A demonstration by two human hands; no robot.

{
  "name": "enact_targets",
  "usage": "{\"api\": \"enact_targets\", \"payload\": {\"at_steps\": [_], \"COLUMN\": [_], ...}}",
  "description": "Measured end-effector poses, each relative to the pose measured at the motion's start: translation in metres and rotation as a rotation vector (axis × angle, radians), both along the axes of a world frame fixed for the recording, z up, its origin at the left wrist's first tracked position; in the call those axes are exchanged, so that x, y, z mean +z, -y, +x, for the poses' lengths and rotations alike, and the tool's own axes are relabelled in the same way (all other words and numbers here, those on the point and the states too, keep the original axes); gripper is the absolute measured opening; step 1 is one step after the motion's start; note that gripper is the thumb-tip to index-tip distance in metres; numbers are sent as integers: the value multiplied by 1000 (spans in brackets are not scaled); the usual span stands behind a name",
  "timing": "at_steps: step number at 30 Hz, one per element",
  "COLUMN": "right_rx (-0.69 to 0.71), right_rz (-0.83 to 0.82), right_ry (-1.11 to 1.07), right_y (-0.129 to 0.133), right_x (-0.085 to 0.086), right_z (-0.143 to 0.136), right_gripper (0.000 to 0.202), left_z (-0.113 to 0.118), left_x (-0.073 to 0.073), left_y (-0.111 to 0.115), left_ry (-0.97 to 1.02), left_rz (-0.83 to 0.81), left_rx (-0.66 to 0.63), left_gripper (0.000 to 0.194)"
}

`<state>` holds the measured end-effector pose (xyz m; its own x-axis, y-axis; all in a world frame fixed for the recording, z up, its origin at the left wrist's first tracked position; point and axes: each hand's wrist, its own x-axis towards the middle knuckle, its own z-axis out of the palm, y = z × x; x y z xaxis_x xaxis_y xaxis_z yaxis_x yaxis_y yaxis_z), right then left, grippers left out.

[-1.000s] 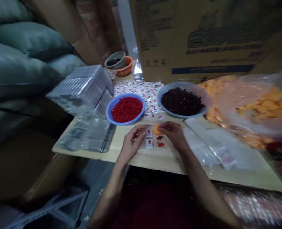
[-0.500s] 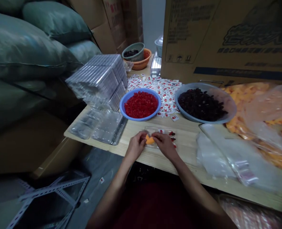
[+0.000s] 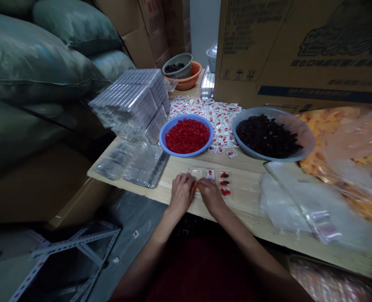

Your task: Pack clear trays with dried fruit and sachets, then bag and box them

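Observation:
Both hands meet over a transparent plastic tray (image 3: pixel 216 175) on the table's front part. Between their fingertips is an orange piece of dried fruit (image 3: pixel 197 189), mostly hidden now. My left hand (image 3: pixel 182 192) curls round its left side, fingers closed. From the right, my right hand (image 3: pixel 210 193) pinches it. A small white sachet with a red print (image 3: pixel 210 173) lies in the tray's upper middle. Down its right side sit red and dark fruit pieces (image 3: pixel 224 183). The tray's lower left is covered by my hands.
Behind the tray are a blue bowl of red fruit (image 3: pixel 186 154), scattered sachets (image 3: pixel 225 119) and a bowl of dark fruit (image 3: pixel 268 138). Stacked plastic trays (image 3: pixel 132 100) stand left. Plastic bags (image 3: pixel 286 205) and bagged orange fruit (image 3: pixel 340 138) lie right; a large carton (image 3: pixel 299 50) stands behind.
My hands have drawn closer together and rolled inward over the orange piece, so less of it shows. More of the tray's right side is uncovered. The view has shifted slightly.

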<state>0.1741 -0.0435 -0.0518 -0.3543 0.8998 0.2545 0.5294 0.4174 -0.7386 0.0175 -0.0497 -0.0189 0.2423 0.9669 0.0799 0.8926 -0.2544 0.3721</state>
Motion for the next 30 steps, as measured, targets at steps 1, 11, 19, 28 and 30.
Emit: {"api": "enact_targets", "payload": {"at_steps": [1,11,19,28,30], "right_rx": [-17,-233,-116,-752,-938], "right_rz": [-16,-616,-381,-35,80], "right_ry": [-60,-1166,-1329,-598,-305], "right_y": [1,-11,-39,14,64], "right_x": [2,90,160,147,154], "right_z": [3,34,41,225,277], "right_gripper": [24,27,29,61,72], "left_z": [0,76,93,210,199], "left_x": [1,59,88,62,56], "left_y": [2,4,-49,-96,-90], "left_ry": [40,683,599,456,456], "left_rz": [19,448,569,329,326], "left_rx": [5,-288,-594,-501,-390], "left_gripper": [15,38,55,45,45]}}
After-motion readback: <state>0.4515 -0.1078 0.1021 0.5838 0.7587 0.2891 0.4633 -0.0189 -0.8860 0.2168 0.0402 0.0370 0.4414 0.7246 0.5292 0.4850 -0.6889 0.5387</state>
